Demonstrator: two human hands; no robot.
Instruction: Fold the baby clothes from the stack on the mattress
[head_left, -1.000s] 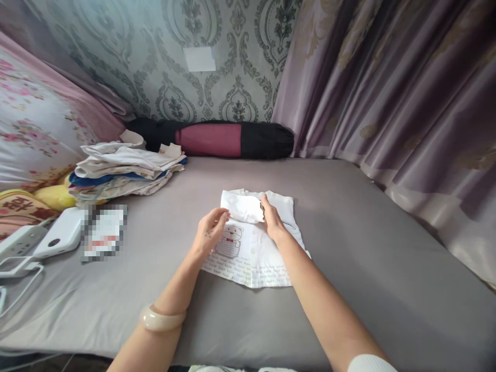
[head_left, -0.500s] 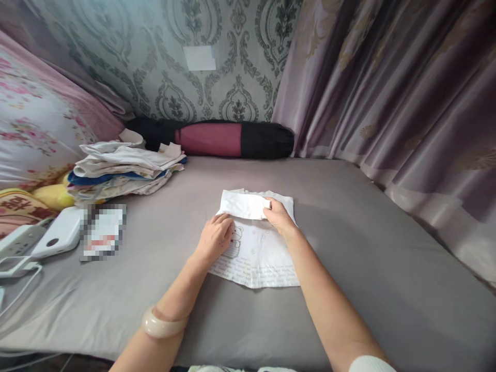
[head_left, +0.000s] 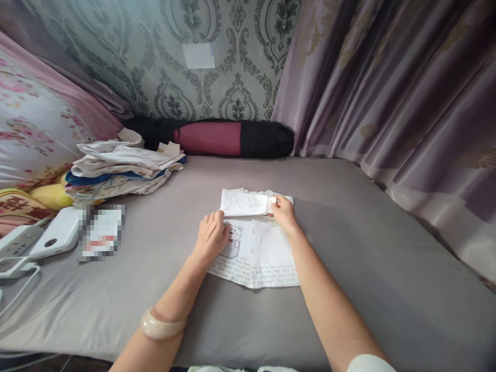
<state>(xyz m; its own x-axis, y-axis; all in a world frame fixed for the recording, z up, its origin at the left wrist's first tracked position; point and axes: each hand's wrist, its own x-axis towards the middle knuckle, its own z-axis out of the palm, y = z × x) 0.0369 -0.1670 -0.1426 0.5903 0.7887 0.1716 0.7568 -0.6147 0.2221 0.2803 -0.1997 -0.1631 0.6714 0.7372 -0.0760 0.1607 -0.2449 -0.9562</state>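
A small white button-front shirt (head_left: pixel 267 253) lies spread in front of me, with a bear drawing and rows of small printed text. One sleeve (head_left: pixel 244 203) is folded flat across its upper part, the cuff toward the right. My right hand (head_left: pixel 283 212) pinches that cuff between thumb and fingers. At the shirt's left edge is my left hand (head_left: pixel 211 236), its fingers bent over the fabric by the sleeve's fold and the thumb by the bear. Its fingertips are partly hidden.
On the grey sheet (head_left: pixel 349 248), a pile of folded clothes (head_left: pixel 127 168) sits at the far left. Nearer are a white power bank (head_left: pixel 58 232), a power strip (head_left: pixel 19 240) with cables, and a blurred packet (head_left: pixel 103 232). A black and maroon roll (head_left: pixel 209 138) lies along the wall.
My right hand has shifted slightly right with the cuff, drawing the sleeve straighter across the shirt. My left fingers have moved slightly up and left to the sleeve's fold.
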